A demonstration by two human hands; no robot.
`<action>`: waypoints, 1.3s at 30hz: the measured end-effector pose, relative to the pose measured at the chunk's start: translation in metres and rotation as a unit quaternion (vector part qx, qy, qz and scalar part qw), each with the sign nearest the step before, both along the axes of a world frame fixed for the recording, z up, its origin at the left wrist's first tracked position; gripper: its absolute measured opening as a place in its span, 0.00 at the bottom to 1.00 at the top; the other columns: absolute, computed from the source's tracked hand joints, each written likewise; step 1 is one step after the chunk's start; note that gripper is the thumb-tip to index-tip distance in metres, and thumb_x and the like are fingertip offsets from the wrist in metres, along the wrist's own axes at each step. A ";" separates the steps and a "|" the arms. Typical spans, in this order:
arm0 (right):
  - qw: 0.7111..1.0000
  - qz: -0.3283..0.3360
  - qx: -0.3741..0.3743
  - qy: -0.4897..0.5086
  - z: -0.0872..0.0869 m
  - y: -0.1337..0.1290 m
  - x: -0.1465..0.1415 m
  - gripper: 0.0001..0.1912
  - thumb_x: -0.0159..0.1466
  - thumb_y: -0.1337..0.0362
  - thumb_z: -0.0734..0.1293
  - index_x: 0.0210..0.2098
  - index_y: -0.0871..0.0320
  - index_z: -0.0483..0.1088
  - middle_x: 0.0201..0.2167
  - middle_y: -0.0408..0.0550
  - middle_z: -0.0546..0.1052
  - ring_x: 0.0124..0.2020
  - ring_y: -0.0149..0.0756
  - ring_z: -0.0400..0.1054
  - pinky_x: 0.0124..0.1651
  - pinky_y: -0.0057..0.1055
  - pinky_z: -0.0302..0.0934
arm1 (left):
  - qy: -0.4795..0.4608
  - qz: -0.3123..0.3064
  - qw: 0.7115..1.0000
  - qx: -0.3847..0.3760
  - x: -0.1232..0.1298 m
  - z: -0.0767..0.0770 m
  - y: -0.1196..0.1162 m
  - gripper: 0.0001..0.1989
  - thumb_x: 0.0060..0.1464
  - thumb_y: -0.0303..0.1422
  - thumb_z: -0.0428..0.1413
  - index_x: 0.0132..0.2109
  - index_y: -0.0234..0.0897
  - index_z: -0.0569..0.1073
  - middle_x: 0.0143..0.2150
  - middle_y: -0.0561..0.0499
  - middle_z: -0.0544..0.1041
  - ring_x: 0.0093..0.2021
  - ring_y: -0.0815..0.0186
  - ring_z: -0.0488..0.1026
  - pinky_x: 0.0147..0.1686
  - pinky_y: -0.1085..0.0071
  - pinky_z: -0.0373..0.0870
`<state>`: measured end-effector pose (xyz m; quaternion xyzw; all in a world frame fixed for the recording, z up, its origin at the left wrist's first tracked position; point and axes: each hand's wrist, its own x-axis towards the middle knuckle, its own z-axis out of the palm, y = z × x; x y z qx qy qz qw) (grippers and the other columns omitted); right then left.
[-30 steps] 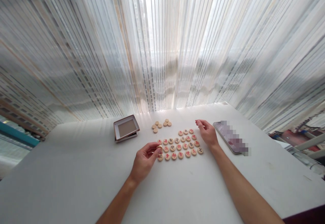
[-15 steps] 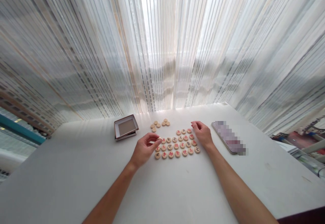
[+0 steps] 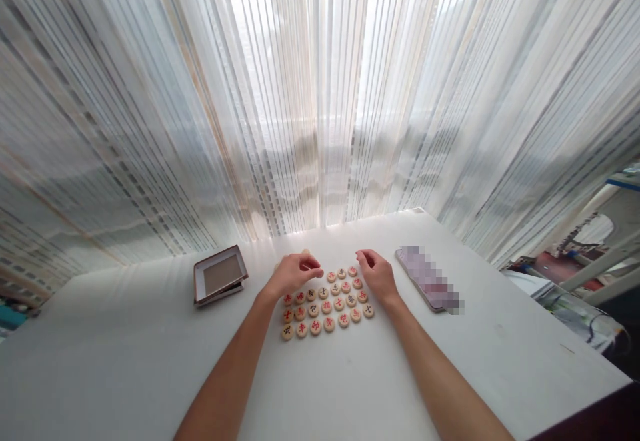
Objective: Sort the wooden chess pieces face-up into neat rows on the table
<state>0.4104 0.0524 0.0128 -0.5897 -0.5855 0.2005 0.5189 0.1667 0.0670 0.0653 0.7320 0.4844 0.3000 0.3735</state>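
Observation:
Round wooden Chinese chess pieces (image 3: 327, 307) with red or black characters lie face up in rows on the white table. Beyond the left end of the short far row, my left hand (image 3: 295, 273) pinches a pale chess piece (image 3: 320, 273) between thumb and fingers. This hand covers most of the blank-looking pieces behind it; one piece (image 3: 306, 252) shows past the knuckles. My right hand (image 3: 378, 275) rests by the right end of the rows, fingers curled together, with nothing visible in them. Its fingertips are just above a red-marked piece (image 3: 353, 271).
An open shallow box (image 3: 220, 274) with a brown rim sits at the left, tilted on another box part. A phone (image 3: 425, 277), partly pixelated, lies to the right. Striped sheer curtains (image 3: 320, 94) hang along the table's far edge. Clutter fills the right side beyond the table.
My left hand has moved from the left end of the rows to the far row, over the blank-looking pieces. My right hand stays by the rows. The camera view has shifted.

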 end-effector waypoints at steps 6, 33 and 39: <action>1.000 -0.003 0.005 -0.008 -0.001 0.003 -0.001 0.19 0.66 0.51 0.60 0.38 0.58 0.76 0.34 0.50 0.81 0.36 0.41 0.74 0.42 0.34 0.68 | 0.032 -0.001 0.999 -0.011 0.001 -0.016 0.011 0.10 0.46 0.41 0.64 0.32 0.40 0.81 0.33 0.48 0.83 0.36 0.57 0.80 0.35 0.68 0.73; 1.000 -0.003 -0.011 -0.017 -0.005 0.003 -0.002 0.15 0.65 0.55 0.62 0.39 0.56 0.76 0.36 0.48 0.81 0.36 0.39 0.74 0.44 0.34 0.67 | 0.084 -0.015 0.996 0.000 -0.001 -0.024 0.011 0.13 0.55 0.43 0.57 0.38 0.40 0.81 0.37 0.49 0.82 0.38 0.60 0.78 0.39 0.68 0.73; 1.000 -0.002 -0.009 -0.019 -0.005 0.003 -0.001 0.15 0.65 0.55 0.62 0.39 0.56 0.76 0.36 0.48 0.81 0.35 0.40 0.74 0.43 0.35 0.66 | 0.094 -0.015 0.995 0.000 -0.001 -0.028 0.010 0.12 0.53 0.42 0.59 0.39 0.40 0.81 0.38 0.49 0.82 0.38 0.60 0.78 0.38 0.69 0.74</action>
